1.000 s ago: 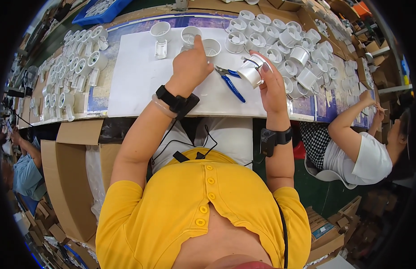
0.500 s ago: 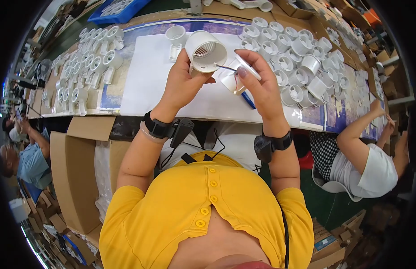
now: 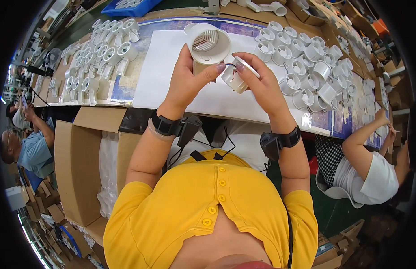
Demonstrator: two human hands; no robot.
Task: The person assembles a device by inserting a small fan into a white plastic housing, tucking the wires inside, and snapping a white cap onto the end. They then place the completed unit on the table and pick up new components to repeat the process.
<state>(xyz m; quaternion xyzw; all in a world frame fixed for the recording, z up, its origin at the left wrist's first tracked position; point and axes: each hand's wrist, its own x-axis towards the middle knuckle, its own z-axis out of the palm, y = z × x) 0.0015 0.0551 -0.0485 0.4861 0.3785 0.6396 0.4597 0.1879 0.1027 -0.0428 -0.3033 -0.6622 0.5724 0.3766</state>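
Note:
My left hand [image 3: 183, 85] is closed around a white round plastic housing [image 3: 212, 57], its open end tilted toward me and a slotted grille showing inside. Just to its right, my right hand [image 3: 267, 89] grips a white cylindrical fan part [image 3: 234, 82] with a flat round rim. Thin dark and red wires [image 3: 230, 66] run from this part toward the housing. My left thumb tip presses at the dark wire beside the housing's lower edge. The two parts are close together but apart. Behind the housing another white rim [image 3: 188, 28] peeks out, mostly hidden.
White fan units with handles [image 3: 110, 54] stand in rows at the left. Many white cylindrical fan parts [image 3: 302, 67] crowd the right. A white sheet [image 3: 154, 71] covers the table's middle. A blue bin [image 3: 131, 8] sits at the back; an open carton [image 3: 73, 175] stands lower left. A co-worker [image 3: 364, 157] sits at right.
The view has shifted slightly. My hands have come closer together, and my left thumb has moved onto the wire. The blue pen-like object by my right hand is now hidden.

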